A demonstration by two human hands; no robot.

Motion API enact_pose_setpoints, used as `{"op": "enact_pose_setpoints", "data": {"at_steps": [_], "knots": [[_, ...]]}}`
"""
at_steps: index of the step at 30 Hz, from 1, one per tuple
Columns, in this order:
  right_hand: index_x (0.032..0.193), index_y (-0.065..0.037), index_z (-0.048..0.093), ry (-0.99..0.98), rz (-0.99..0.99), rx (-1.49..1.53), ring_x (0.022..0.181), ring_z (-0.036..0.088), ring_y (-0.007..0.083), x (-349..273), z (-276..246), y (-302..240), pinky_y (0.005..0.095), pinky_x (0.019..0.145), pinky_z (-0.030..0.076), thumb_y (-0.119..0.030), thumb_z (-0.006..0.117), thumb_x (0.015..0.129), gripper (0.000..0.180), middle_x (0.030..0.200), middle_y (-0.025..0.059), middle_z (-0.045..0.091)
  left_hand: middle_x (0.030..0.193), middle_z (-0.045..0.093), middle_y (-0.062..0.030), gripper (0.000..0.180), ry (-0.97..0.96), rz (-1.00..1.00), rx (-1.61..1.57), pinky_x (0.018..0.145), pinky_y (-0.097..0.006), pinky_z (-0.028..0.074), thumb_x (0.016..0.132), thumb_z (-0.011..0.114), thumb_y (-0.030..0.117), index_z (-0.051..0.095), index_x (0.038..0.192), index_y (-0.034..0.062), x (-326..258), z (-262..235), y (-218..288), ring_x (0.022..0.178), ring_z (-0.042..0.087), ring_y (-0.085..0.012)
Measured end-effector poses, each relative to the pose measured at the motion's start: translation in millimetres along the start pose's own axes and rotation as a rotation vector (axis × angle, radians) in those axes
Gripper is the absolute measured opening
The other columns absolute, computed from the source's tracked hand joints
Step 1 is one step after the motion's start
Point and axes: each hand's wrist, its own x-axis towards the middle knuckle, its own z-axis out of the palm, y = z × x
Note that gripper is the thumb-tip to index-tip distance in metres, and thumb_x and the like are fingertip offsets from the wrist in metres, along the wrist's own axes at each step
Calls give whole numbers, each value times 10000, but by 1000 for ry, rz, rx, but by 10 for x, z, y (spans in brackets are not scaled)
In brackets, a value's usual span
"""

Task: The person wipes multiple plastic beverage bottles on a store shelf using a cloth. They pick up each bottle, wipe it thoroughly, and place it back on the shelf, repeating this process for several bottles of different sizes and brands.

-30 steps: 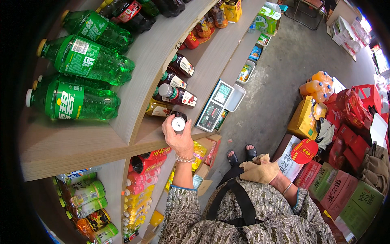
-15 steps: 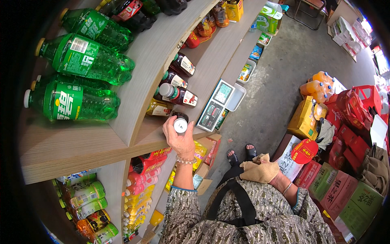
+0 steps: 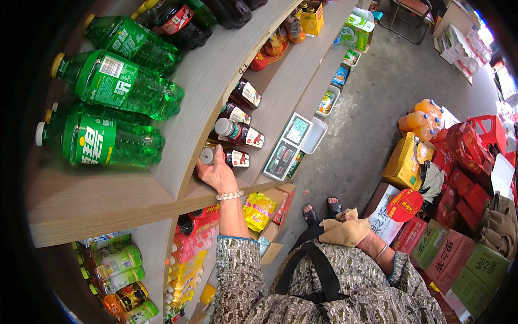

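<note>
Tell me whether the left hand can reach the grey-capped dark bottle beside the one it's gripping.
Probably yes: the neighbouring bottle stands close by, its cap uncovered. But the left hand grips the held bottle, so would likely have to let go first.

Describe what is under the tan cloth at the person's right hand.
Part of the right hand shows at the edge of the tan cloth; whatever else lies underneath is covered.

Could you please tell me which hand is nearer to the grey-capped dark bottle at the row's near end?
Left: the left hand is on that dark bottle, by its cap; the right hand is away from it, at the person's front with a tan cloth.
</note>
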Motion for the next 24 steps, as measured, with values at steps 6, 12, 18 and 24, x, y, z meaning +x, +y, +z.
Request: {"op": "enact_pose_setpoints", "data": {"at_steps": [6,12,18,24], "knots": [[1149,133,562,-209,143,123,1084,618,349,-147,381,-118,449,998,455,-202,594,821,470,1137,223,652,1049,645,-137,365,-18,94,306,818,-360,517,795,740,-9,596,1127,-50,83,-2,-15,902,615,-236],[1156,93,533,49,-22,-35,1037,608,344,-64,214,-85,430,949,470,-197,613,829,444,1102,205,627,1299,571,-288,583,-128,211,485,1023,-455,411,814,746,182,539,1290,-82,55,-90,278,1187,548,-412],[1104,39,561,91,-156,-152,955,617,308,-143,228,-26,418,877,486,-189,626,865,336,1027,164,635,1287,591,-241,559,-427,580,610,1027,-451,411,827,740,170,555,1330,9,46,172,655,1182,556,-394],[1051,-15,589,177,-310,-279,874,625,272,-267,484,-17,407,805,503,-181,639,902,229,953,123,644,1158,652,-207,472,-659,439,1021,953,-493,450,788,758,174,617,1232,100,347,381,709,1105,600,-393]]}}
